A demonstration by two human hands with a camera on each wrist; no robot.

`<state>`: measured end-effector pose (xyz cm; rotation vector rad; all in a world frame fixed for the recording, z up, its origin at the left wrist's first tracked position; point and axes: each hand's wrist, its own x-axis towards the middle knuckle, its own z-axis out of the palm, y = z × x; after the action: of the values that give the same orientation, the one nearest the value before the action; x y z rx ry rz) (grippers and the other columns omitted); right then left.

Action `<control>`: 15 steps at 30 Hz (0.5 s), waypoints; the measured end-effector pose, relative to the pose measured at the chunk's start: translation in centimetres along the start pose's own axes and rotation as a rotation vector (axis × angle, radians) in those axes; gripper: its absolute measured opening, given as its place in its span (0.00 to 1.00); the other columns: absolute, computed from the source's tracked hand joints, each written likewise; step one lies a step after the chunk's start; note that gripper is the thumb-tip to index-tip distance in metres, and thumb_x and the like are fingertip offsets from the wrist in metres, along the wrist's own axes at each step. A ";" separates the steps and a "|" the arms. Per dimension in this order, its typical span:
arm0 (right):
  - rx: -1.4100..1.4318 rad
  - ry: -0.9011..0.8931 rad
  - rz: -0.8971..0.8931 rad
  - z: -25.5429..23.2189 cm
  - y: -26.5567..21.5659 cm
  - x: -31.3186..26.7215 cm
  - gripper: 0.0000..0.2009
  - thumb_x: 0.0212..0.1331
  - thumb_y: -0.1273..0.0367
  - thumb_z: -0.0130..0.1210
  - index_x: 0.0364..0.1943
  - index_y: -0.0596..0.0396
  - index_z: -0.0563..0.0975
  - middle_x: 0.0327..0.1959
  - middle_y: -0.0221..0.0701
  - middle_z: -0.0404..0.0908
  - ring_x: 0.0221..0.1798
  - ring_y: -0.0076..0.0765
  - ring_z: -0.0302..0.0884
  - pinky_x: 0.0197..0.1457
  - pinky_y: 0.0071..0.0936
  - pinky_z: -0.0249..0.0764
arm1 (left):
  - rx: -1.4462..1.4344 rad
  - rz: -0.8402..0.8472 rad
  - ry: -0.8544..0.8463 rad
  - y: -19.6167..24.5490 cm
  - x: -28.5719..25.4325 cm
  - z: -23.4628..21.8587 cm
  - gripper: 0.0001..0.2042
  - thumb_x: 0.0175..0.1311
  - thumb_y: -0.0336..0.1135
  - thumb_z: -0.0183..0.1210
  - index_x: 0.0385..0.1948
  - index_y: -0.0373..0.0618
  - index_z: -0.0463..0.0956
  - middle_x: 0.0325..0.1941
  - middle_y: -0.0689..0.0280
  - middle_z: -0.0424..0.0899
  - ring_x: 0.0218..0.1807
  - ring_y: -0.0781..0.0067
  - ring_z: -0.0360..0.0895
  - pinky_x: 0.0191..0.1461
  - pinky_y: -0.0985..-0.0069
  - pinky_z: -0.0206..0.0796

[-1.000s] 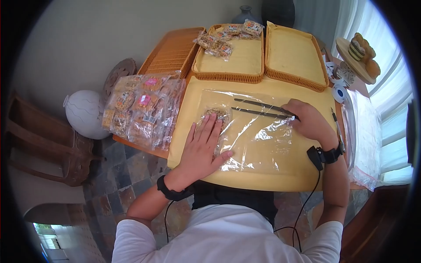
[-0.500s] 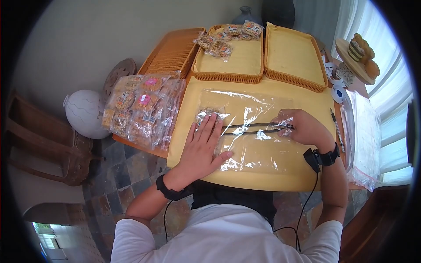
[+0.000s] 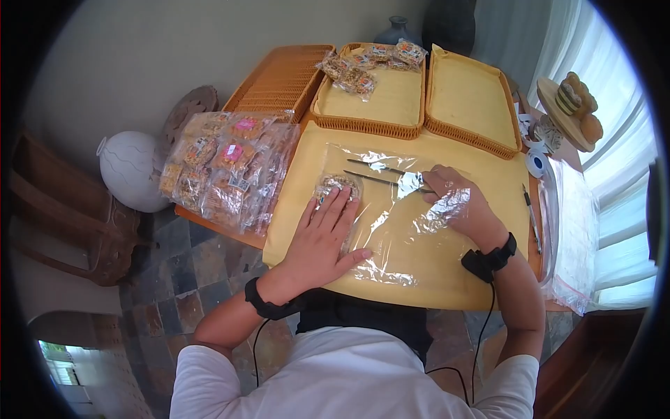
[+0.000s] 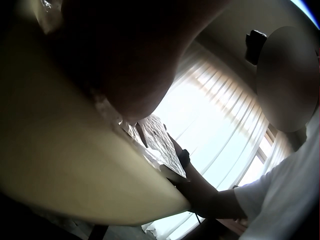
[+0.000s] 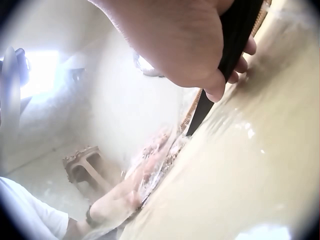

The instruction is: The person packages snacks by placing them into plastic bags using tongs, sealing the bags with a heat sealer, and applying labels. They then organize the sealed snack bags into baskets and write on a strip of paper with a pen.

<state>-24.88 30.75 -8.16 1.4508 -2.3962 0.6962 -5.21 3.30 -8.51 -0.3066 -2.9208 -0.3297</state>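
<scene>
In the head view my left hand lies flat with spread fingers on a packaged nut cluster inside a large clear plastic bag. My right hand grips black tongs, whose two arms point left toward that cluster, a little apart, with nothing between them. Shiny film covers part of the right hand and the tongs. From the right wrist, the fingers curl around the dark tongs. The left wrist view shows only the dark, blurred underside of the left hand.
Stacked bags of snacks lie at the table's left. Behind are a bare wicker tray, a tray with several packs and a paper-lined tray. A tape roll, pen and plastic sheets lie right.
My right hand has moved left, carrying the tongs farther left under the film. The tongs' tips have shifted toward the cluster. My left hand stays pressed in place; the head view has tilted slightly.
</scene>
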 end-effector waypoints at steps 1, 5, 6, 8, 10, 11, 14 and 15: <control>0.002 -0.054 -0.006 -0.2 -0.1 0.2 0.13 0.66 0.70 0.62 0.53 0.55 0.79 0.47 0.37 0.80 0.52 0.49 0.82 0.54 0.44 0.81 | 0.000 0.002 0.004 -0.1 0.0 0.0 0.44 0.75 0.65 0.56 0.80 0.37 0.59 0.85 0.45 0.59 0.87 0.44 0.54 0.87 0.43 0.41; 0.057 -0.082 -0.001 -0.8 -0.4 0.2 0.11 0.66 0.70 0.62 0.51 0.55 0.78 0.44 0.36 0.78 0.50 0.49 0.81 0.53 0.42 0.81 | -0.065 -0.059 0.007 0.0 0.6 -0.4 0.44 0.75 0.64 0.57 0.80 0.35 0.59 0.86 0.43 0.57 0.87 0.41 0.53 0.87 0.43 0.39; 0.051 -0.061 -0.020 -0.6 -0.4 0.1 0.12 0.66 0.70 0.62 0.51 0.55 0.78 0.43 0.37 0.78 0.49 0.49 0.81 0.53 0.43 0.81 | -0.068 -0.060 0.010 0.1 1.1 -0.5 0.44 0.75 0.64 0.57 0.80 0.35 0.59 0.86 0.43 0.57 0.87 0.41 0.53 0.87 0.43 0.39; 0.041 -0.045 -0.044 -0.5 -0.4 0.0 0.12 0.66 0.70 0.62 0.51 0.55 0.78 0.43 0.37 0.78 0.48 0.50 0.81 0.53 0.44 0.80 | -0.062 -0.067 0.014 0.3 1.9 -0.5 0.43 0.76 0.63 0.56 0.79 0.33 0.59 0.85 0.42 0.58 0.86 0.40 0.54 0.87 0.43 0.40; 0.060 -0.082 -0.007 -0.3 -0.4 0.2 0.12 0.66 0.71 0.62 0.52 0.55 0.78 0.44 0.36 0.78 0.48 0.50 0.80 0.53 0.43 0.80 | -0.054 -0.051 0.033 0.1 2.3 0.1 0.43 0.76 0.63 0.56 0.79 0.33 0.60 0.84 0.42 0.60 0.86 0.40 0.55 0.87 0.43 0.40; 0.054 -0.088 -0.013 -0.2 -0.5 0.3 0.12 0.66 0.71 0.62 0.52 0.55 0.78 0.44 0.36 0.78 0.48 0.50 0.80 0.53 0.43 0.80 | -0.041 -0.031 0.045 0.1 2.4 0.4 0.43 0.76 0.62 0.56 0.78 0.32 0.60 0.84 0.41 0.61 0.86 0.40 0.56 0.87 0.43 0.40; 0.028 -0.087 0.036 0.4 -0.7 0.6 0.12 0.68 0.70 0.61 0.53 0.55 0.79 0.45 0.36 0.78 0.51 0.48 0.81 0.55 0.42 0.81 | -0.034 -0.017 0.054 0.0 2.3 0.3 0.43 0.76 0.63 0.55 0.77 0.32 0.61 0.82 0.41 0.63 0.85 0.40 0.57 0.87 0.44 0.42; -0.038 -0.101 0.096 0.8 -0.6 0.6 0.12 0.68 0.70 0.60 0.53 0.55 0.79 0.46 0.36 0.77 0.52 0.47 0.80 0.56 0.41 0.81 | -0.037 -0.017 0.053 0.0 2.3 0.3 0.43 0.76 0.63 0.55 0.77 0.32 0.61 0.82 0.41 0.63 0.85 0.40 0.57 0.87 0.44 0.42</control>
<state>-24.61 29.61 -8.38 1.3955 -2.5551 0.6095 -7.44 3.82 -8.36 -0.2750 -2.8693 -0.3893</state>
